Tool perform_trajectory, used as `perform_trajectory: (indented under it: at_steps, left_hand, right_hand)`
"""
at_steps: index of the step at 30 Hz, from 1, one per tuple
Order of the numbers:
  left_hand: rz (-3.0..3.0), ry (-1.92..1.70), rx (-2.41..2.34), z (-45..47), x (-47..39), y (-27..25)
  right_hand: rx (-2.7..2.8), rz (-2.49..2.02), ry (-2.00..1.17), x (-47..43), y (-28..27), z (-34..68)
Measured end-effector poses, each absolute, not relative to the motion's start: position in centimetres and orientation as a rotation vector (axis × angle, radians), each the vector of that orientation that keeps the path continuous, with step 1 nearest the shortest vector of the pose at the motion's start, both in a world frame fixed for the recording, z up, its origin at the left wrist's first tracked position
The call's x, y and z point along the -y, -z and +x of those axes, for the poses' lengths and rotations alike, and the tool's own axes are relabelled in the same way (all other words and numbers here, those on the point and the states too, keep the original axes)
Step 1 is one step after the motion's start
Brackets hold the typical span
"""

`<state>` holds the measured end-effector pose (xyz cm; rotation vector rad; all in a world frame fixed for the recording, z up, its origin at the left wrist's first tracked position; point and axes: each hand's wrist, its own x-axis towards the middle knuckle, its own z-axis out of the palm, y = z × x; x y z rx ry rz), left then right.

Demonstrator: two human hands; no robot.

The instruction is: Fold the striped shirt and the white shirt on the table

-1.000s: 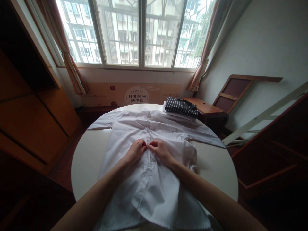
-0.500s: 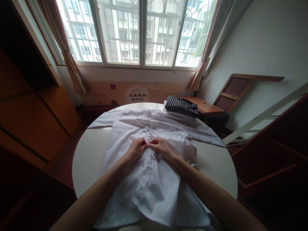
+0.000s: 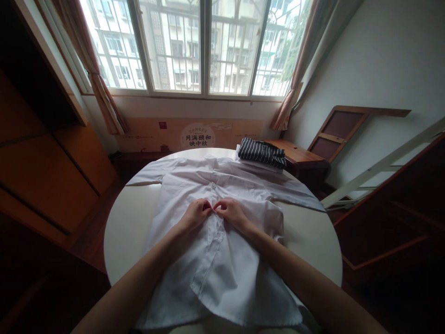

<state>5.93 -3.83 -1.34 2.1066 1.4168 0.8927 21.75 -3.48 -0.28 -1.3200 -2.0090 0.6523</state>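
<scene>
On a round white bench [image 3: 128, 227] lies a spread white long-sleeved cloth shirt [image 3: 229, 269]. The left hand [image 3: 198, 213] has its fingers pinched on the front strip [image 3: 208, 260]; just beside, the right hand [image 3: 231, 213] pinches there too, fingers together. Farther right sits folded white-striped black cloth [image 3: 261, 153].

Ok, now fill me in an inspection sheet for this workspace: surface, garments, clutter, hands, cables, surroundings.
Surface: round white table, partly covered.
Job's things: white shirt, spread front up, sleeves out to both sides, some wrinkles.
Clutter: folded black-and-white striped cloth lying on folded white fabric, at the table's far right.
Hands: left hand and right hand both pinch the shirt's front strip, fingertips close together; detail between them too small to tell.
Cables: nothing seen.
Surroundings: barred window ahead with tied curtains at its sides; wooden cabinet to the left.
</scene>
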Motion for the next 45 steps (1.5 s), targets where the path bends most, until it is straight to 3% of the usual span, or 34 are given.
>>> perform_trajectory:
  at_steps: [12,33,45]
  left_hand:
    - [2.099,-0.914,-1.39,5.9,3.6,1.5]
    - [2.171,-0.989,-1.196,4.6,2.7,1.1]
    - [2.181,-0.951,-1.195,4.6,2.8,1.3]
  right_hand:
    - [2.089,-1.332,-0.678,2.7,0.5,21.6]
    - [2.235,-1.466,-0.397,3.6,1.1,21.1]
    - [2.171,-1.472,-0.493,3.7,0.7,21.1]
